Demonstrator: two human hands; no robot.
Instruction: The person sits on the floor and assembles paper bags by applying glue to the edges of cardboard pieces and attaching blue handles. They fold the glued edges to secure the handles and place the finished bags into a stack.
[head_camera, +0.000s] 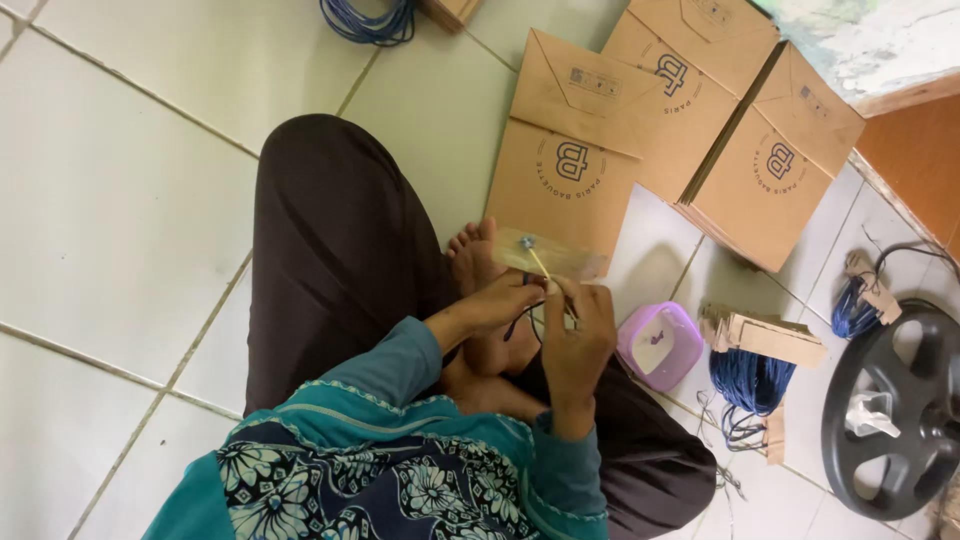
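Two hands work together on a small brown cardboard strip above the person's crossed legs.

The left hand (500, 305) pinches the near edge of the cardboard strip (550, 254), and a dark cord (522, 322) hangs under it. The right hand (578, 335) has its fingers pressed together around a thin pale stick (540, 264) which points to 11 o'clock onto the strip. A stack of brown paper bags (570, 150) lies at 12 o'clock, a purple box (660, 345) at 3 o'clock, near a bundle of blue cords (750, 380).
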